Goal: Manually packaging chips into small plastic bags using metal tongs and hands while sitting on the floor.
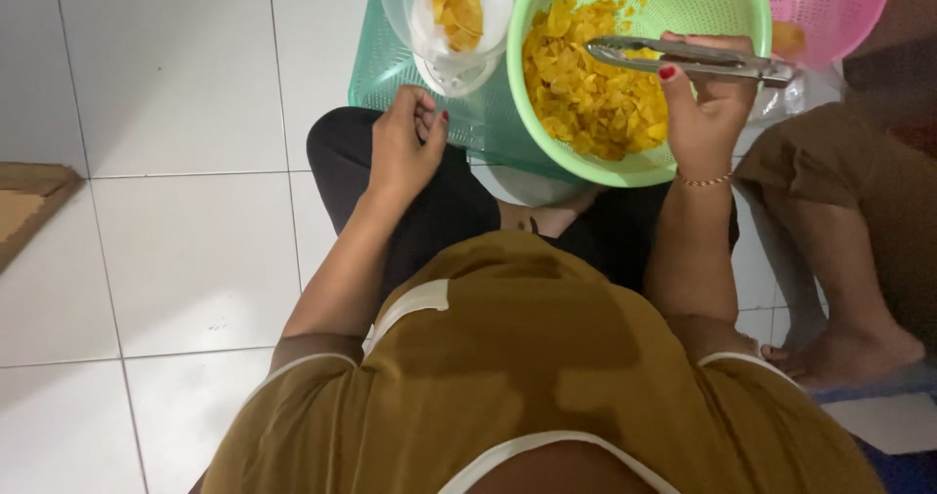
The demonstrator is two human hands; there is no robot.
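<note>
My right hand point(701, 113) grips metal tongs point(683, 58), their tips lying over yellow chips point(586, 84) in a light green strainer bowl point(703, 1). My left hand point(405, 143) rests on my knee with fingers curled, holding nothing, just below a clear plastic container point(410, 11) that holds some of the same yellow chips. Both bowl and container sit on a teal mesh tray point(386, 69) in front of my crossed legs.
A pink strainer bowl point(839, 6) sits at the top right, partly behind the green one. Another person's leg and bare foot point(849, 352) are on my right. A brown cardboard piece point(24, 206) lies at the left on the white tiled floor point(176, 260).
</note>
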